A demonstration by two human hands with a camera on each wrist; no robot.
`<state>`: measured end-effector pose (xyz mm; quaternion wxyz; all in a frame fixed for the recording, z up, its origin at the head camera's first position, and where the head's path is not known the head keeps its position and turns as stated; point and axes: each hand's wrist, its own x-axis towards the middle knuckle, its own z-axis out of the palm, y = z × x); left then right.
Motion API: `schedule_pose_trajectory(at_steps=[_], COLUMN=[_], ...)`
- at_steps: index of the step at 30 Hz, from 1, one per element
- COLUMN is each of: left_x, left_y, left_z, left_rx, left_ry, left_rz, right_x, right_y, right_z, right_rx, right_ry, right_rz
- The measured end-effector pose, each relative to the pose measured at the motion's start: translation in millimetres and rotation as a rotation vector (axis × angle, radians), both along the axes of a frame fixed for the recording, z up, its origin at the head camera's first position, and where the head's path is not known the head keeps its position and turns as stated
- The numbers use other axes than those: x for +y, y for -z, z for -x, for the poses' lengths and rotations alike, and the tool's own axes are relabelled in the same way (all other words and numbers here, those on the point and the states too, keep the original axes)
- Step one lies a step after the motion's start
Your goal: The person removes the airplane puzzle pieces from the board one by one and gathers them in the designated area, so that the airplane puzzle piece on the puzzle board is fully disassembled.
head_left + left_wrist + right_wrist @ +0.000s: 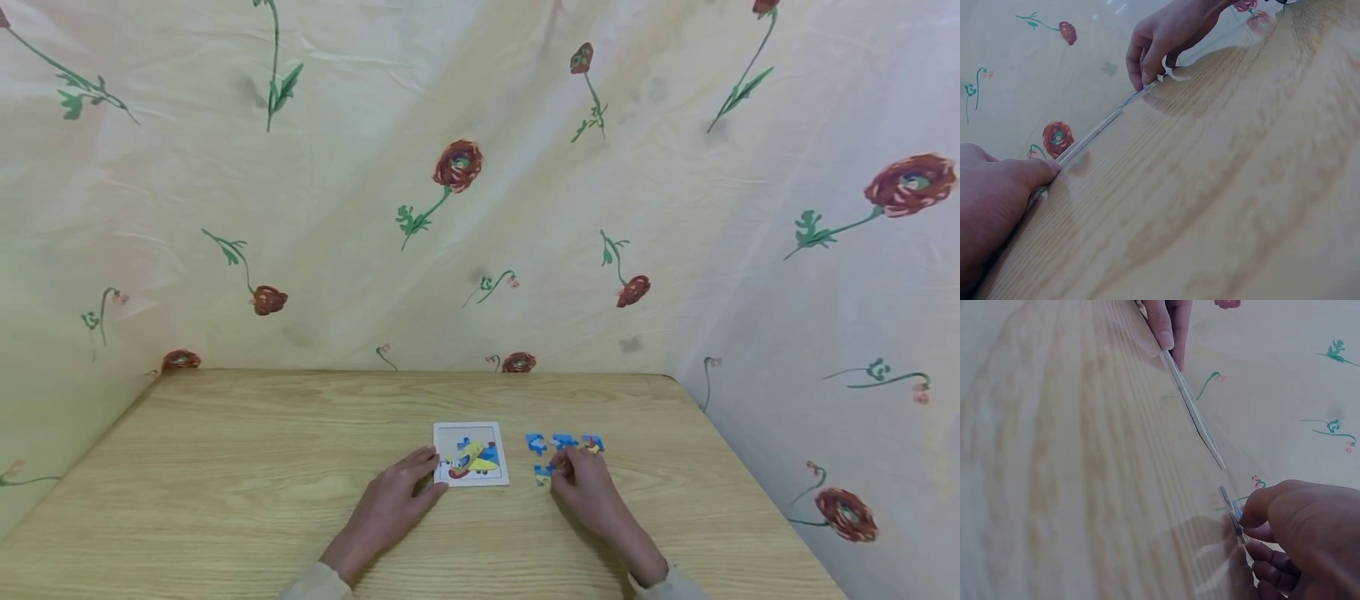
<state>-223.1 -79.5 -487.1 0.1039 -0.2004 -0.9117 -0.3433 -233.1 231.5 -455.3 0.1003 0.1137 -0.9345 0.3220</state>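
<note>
A white-bordered jigsaw puzzle board point(471, 428) with a yellow cartoon airplane picture lies flat on the table. My left hand point(396, 497) holds its lower left corner, fingers at the left edge and thumb at the bottom. To the board's right, my right hand point(589, 493) has thumb and fingertips bent together at a blue and yellow puzzle piece point(542, 476). In the right wrist view that piece point(1230, 509) appears edge-on at the fingertips, partly hidden by them. The board point(1194, 415) also shows edge-on there, apart from the piece.
Loose blue puzzle pieces lie in a row just beyond my right hand: one at the left point(535, 442), one in the middle point(564, 441) and one at the right with red and yellow point(592, 443). A flowered cloth point(337, 183) hangs behind and beside the wooden table point(262, 467).
</note>
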Motion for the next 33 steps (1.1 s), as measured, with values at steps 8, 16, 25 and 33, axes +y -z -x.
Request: schedule_pose_trajectory(at_steps=[8, 16, 25, 33], left_x=[0.4, 0.1, 0.5, -0.3], left_y=[-0.8, -0.3, -0.2, -0.1], left_z=[-0.4, 0.0, 0.0, -0.5], left_rx=[0.000, 0.004, 0.002, 0.007], left_ry=[-0.006, -0.008, -0.010, 0.001], left_rz=[-0.004, 0.000, 0.006, -0.002], right_x=[2.4, 2.7, 4.4, 5.8], right_y=[2.4, 3.4, 4.0, 5.8], right_z=[1.7, 2.1, 3.7, 4.9], right_rx=[0.017, 0.049, 0.056, 0.037], right_ry=[-0.036, -0.072, -0.101, -0.108], right_rz=[0.008, 0.000, -0.005, 0.002])
